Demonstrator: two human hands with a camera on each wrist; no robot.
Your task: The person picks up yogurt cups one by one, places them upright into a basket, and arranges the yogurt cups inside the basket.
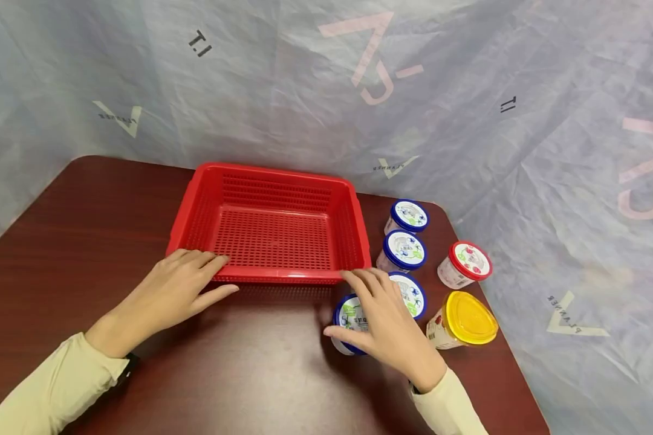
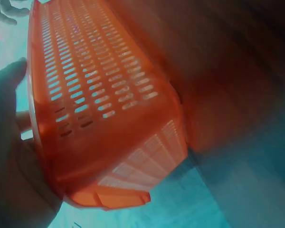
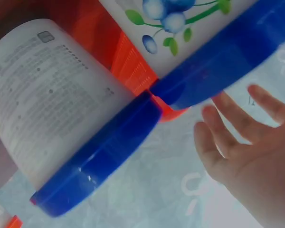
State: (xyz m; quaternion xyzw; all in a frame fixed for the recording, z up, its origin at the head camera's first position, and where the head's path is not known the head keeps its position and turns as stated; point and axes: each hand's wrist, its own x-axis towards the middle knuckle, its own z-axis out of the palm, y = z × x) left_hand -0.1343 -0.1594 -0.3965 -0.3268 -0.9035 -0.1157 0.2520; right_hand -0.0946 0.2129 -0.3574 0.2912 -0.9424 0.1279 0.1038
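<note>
Closest, pale long sleeves (image 1: 60,386) at both wrists. Directly under the left fingertips, the near left corner of a red basket (image 1: 305,277); directly under the right hand (image 1: 386,323), a blue-lidded tub (image 1: 352,311), half hidden by thumb and palm. Left hand (image 1: 176,290) loosely spread, fingers laid over the rim, thumb well apart from them and near the front wall, without a clasp. Right hand relaxed and wide, fingers gently bent, thumb apart, with nothing in its hold; fingertips just by the basket's near right corner, contact with rim or lids impossible to tell.

Around and beneath, a dark reddish-brown tabletop (image 1: 239,380), smooth, with a soft shine. Partly behind the right fingers, a second tub (image 1: 415,294), also blue-lidded; to its right, a tilted tub with a yellow lid (image 1: 470,318).

Basket in plastic, rectangular, with rows of small slots through floor and walls. Tubs whitish and round, printed, with circular lids. Beside the basket's right wall, two farther tubs (image 1: 405,249) in blue lids; rightward, a red-lidded tub (image 1: 470,261). Farthest, a wrinkled grey sheet (image 1: 250,90) with scattered lettering.
</note>
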